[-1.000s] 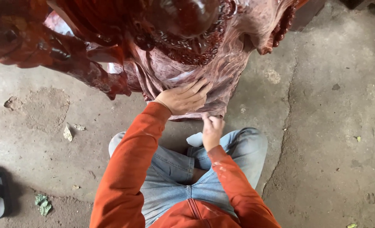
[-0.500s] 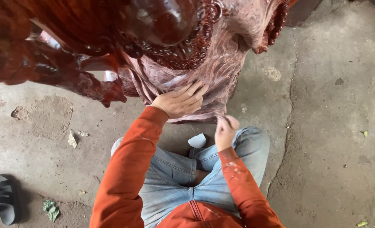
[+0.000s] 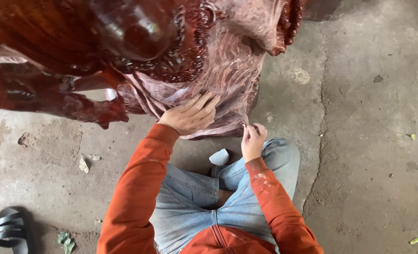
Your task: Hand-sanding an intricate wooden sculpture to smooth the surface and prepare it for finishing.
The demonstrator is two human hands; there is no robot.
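A large carved statue of glossy red wood (image 3: 228, 70) stands on the concrete floor in front of me. My left hand (image 3: 188, 115) lies flat on its dull, paler lower folds, fingers spread and holding nothing. My right hand (image 3: 252, 140) is closed at the statue's lower right edge, with its fingertips pinching a small dark piece (image 3: 243, 124) against the wood. What that piece is I cannot tell. Both sleeves are orange, and my knees in blue jeans (image 3: 275, 162) are just below the hands.
A small pale scrap (image 3: 220, 156) lies between my knees by the statue's base. A black sandal (image 3: 12, 229) sits at the bottom left, with leaf bits (image 3: 66, 242) near it. A crack (image 3: 323, 108) runs down the floor on the right.
My right hand has risen from near my knee to the statue's lower edge. The left hand stays flat on the wood. The view has shifted right and slightly up.
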